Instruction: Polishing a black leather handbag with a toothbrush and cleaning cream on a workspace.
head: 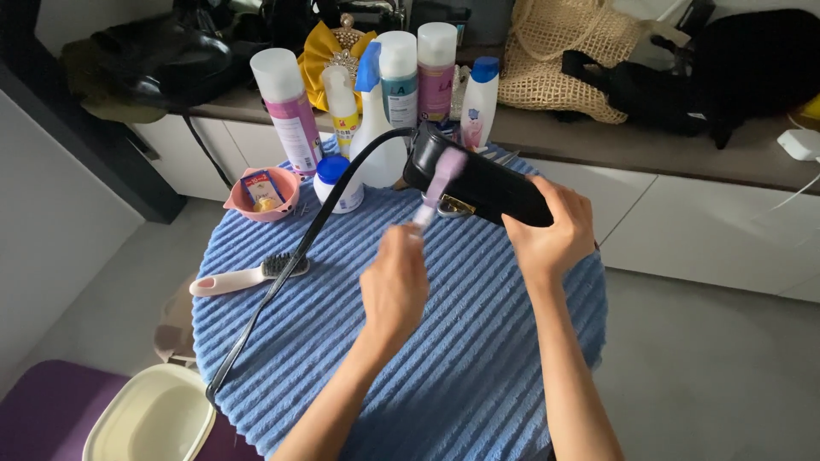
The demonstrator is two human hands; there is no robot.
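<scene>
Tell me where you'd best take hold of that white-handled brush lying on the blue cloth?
Grip the white-handled brush by its long pale handle, coming from the left side, where the handle end points. The dark bristles face the black strap that lies against them, so that end is crowded.

Blue ribs, black leather, pastel bottles

The table cover (478, 358) is blue with ribbed stripes. The handbag (483, 183) and its strap (282, 282) are black, the clasp apparently gold. The blurred brush (437, 189) looks lilac. The bowl (260, 195) is pink, the basin (149, 418) cream.
</scene>
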